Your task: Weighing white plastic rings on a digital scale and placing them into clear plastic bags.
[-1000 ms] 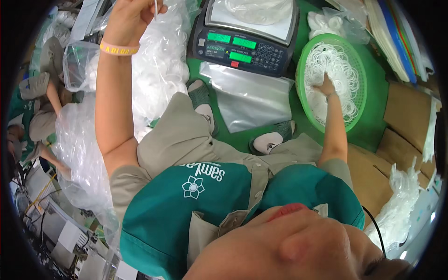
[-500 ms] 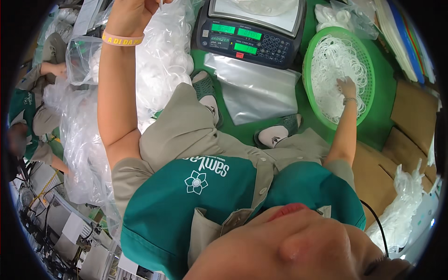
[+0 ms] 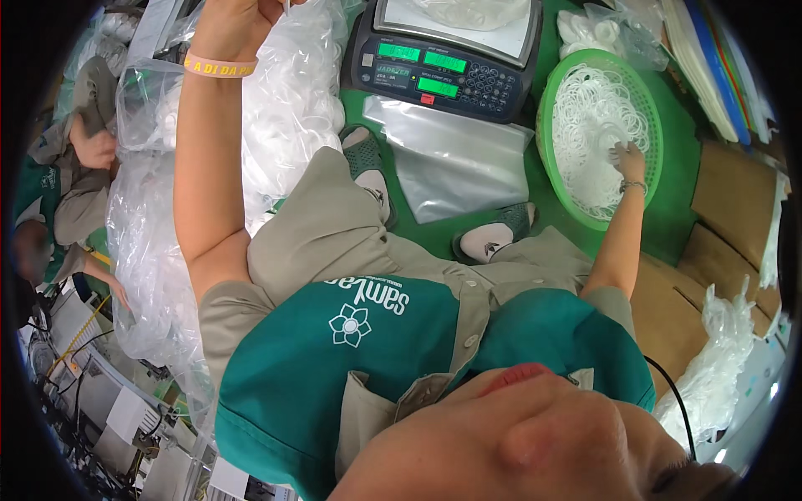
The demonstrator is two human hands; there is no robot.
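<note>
My left hand (image 3: 238, 25) is raised at the upper edge of the view, partly cut off. Its fingers pinch a small pale piece, too little of which shows to name. On the right, a green oval mesh basket (image 3: 547, 159) holds a heap of thin white rings (image 3: 589, 117). My right hand (image 3: 628, 160) reaches over the basket's right side, its fingers curled at white rings. Between my hands stands a dark counting scale (image 3: 401, 77) with lit green displays. A clear plastic bag (image 3: 472, 12) with pale contents lies on its pan.
Flat clear plastic bags (image 3: 455, 163) lie on the green floor between my feet. Large clear bags of white rings (image 3: 292, 100) line the left. Another person's hand (image 3: 98, 150) is beyond them. Cardboard (image 3: 735, 188) and stacked sheets (image 3: 706, 67) stand at right.
My right hand has shifted slightly right and down within the basket, away from the middle of the heap. My left hand stays nearly still. The other person's hands have moved.
</note>
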